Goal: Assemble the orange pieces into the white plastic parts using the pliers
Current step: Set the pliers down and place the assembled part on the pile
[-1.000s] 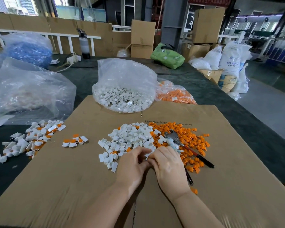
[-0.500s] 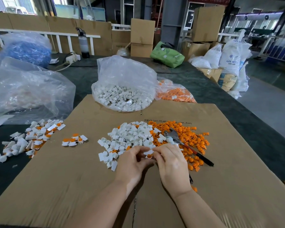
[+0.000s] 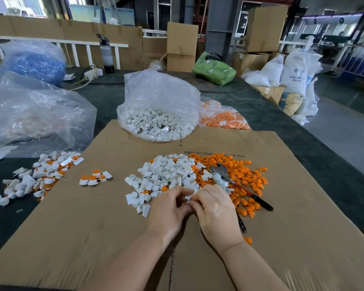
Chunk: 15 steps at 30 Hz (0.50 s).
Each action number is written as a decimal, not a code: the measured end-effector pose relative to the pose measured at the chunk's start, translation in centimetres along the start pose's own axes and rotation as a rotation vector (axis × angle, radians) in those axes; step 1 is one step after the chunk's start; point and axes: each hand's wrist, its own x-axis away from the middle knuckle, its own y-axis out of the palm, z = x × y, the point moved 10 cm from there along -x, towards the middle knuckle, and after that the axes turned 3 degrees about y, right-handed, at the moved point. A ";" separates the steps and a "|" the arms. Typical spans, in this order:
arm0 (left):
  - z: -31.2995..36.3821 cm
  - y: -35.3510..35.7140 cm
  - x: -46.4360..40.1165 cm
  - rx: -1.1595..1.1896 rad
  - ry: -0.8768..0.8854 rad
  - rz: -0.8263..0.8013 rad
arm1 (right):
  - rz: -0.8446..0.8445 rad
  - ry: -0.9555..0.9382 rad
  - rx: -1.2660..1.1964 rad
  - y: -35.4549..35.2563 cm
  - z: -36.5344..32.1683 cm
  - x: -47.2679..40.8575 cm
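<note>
Both hands, left hand (image 3: 168, 208) and right hand (image 3: 215, 213), pinch one white part (image 3: 189, 196) between them. A few finished pieces (image 3: 95, 179) lie aside. Big loose heaps remain, so I'd judge it barely begun.

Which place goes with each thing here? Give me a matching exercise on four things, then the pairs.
Things:
1. pliers
2. bag of white parts
3. green bag
4. small white part

Places:
A. far end of the table
B. pinched between both hands
C. lying on the loose orange pieces
D. far edge of the cardboard sheet

Pairs: 1-C, 2-D, 3-A, 4-B
</note>
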 end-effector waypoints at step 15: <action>-0.6 -9.9 -0.9 -0.051 -0.045 0.390 | -0.062 0.408 0.214 -1.8 6.9 -0.3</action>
